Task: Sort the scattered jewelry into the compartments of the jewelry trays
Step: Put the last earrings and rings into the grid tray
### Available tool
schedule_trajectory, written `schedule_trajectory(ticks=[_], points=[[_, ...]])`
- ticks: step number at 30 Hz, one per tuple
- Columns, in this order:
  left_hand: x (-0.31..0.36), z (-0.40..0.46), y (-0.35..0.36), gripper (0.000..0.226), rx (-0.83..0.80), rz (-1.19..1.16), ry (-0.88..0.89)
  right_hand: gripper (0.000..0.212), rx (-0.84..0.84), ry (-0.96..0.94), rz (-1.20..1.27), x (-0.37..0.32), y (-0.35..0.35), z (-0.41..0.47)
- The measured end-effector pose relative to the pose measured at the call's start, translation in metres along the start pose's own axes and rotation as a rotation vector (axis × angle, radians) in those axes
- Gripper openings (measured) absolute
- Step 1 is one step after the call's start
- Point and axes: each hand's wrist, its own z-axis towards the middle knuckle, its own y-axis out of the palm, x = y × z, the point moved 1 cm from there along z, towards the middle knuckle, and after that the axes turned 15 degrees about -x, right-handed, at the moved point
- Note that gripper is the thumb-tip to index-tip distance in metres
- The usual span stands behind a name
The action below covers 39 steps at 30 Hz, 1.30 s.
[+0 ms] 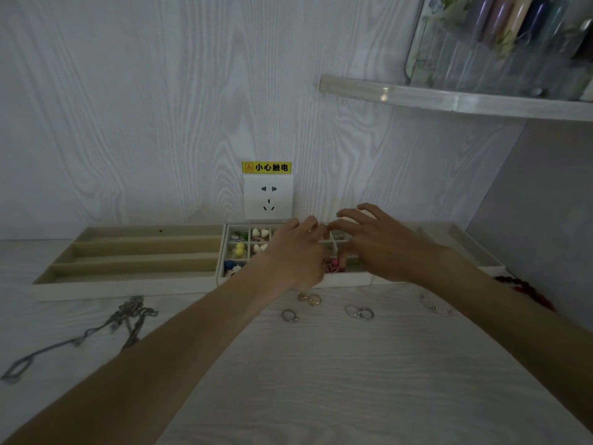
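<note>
Hands meet over compartment tray [288, 279]; left hand [296, 252], right hand [373, 242] fingertips pinched; object unclear.

Rings [359, 312] before trays [128, 285], chains [128, 319] left.

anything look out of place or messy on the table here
Yes. Several pieces lie loose on the table instead of in the trays: a tangled grey chain necklace at the left, three lots of rings in front of the grid tray, and a red bead strand at the right. Nothing looks damaged.
</note>
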Motion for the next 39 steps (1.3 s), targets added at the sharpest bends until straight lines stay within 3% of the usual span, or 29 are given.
schedule_trajectory(ticks=[3, 7, 16, 19, 22, 25, 31, 34, 39], points=[[0.001, 0.001, 0.0, 0.04, 0.001, 0.005, 0.0, 0.024, -0.036, -0.008, -0.056, -0.003, -0.008, 0.001], [-0.002, 0.002, 0.006, 0.041, -0.004, -0.032, 0.004, 0.037, -0.198, 0.058, -0.039, 0.0, -0.008, -0.002], [-0.003, 0.001, 0.007, 0.041, 0.001, -0.039, 0.001, 0.039, -0.235, 0.055, 0.01, -0.006, -0.011, -0.004], [-0.005, -0.001, 0.006, 0.041, 0.004, -0.122, 0.008, 0.036, -0.06, 0.021, 0.153, -0.002, -0.017, -0.008], [-0.012, -0.014, 0.007, 0.039, 0.036, -0.269, 0.003, 0.033, 0.229, 0.13, 0.359, 0.01, -0.019, -0.028], [-0.019, -0.034, 0.016, 0.037, 0.103, -0.411, -0.069, 0.031, 0.361, 0.208, 0.503, 0.003, -0.013, -0.047], [-0.015, -0.069, 0.039, 0.024, 0.276, -0.791, -0.191, 0.023, 0.323, 0.285, 0.78, -0.044, 0.009, -0.045], [-0.009, -0.08, 0.051, 0.022, 0.207, -0.963, -0.187, 0.018, 0.301, 0.368, 0.831, -0.064, 0.016, -0.035], [-0.002, -0.09, 0.061, 0.023, 0.07, -0.929, -0.188, 0.019, 0.242, 0.329, 0.886, -0.089, 0.008, -0.024]])
